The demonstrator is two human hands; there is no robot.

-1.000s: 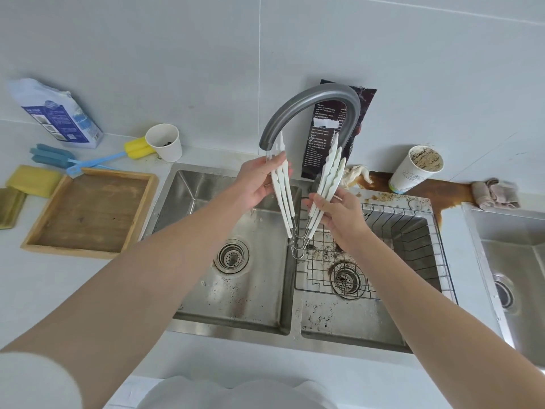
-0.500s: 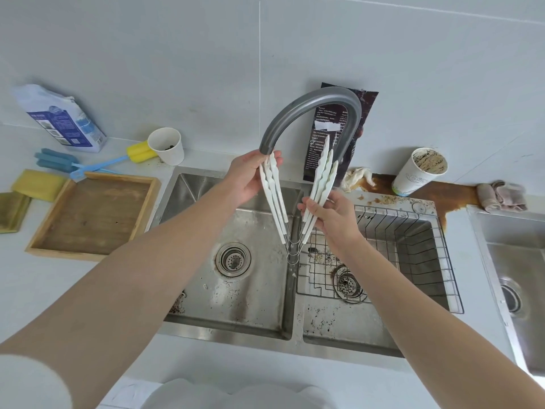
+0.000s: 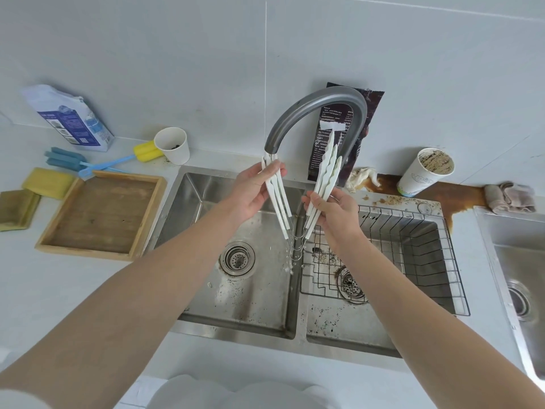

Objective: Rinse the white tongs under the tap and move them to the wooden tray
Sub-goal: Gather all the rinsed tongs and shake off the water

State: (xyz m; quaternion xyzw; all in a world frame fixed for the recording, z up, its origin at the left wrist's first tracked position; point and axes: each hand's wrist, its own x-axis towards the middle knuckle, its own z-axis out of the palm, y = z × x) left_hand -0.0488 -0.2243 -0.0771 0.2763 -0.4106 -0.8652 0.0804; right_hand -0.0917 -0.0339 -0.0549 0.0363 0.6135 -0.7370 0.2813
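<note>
The white tongs (image 3: pixel 324 175) are several stacked together, spread in a V with their wire hinges hanging low over the sink divider. My left hand (image 3: pixel 253 190) grips the left arms (image 3: pixel 280 208) right under the spout of the grey tap (image 3: pixel 318 110), and water runs down them and splashes into the left basin. My right hand (image 3: pixel 333 211) grips the right arms, whose tips point up beside the tap. The wooden tray (image 3: pixel 59 228) lies empty on the counter to the left of the sink.
A double steel sink (image 3: pixel 206 296) holds a wire rack (image 3: pixel 413 246) in its right basin. Paper cups (image 3: pixel 174 146), brushes, sponges and a blue bag sit at the back left. A dirty cup (image 3: pixel 424 175), a brown spill and a rag lie right. Another sink (image 3: pixel 522 261) is at far right.
My left hand has brought the left arms of the tongs up against the spout, and water now runs over them. The view has shifted slightly.
</note>
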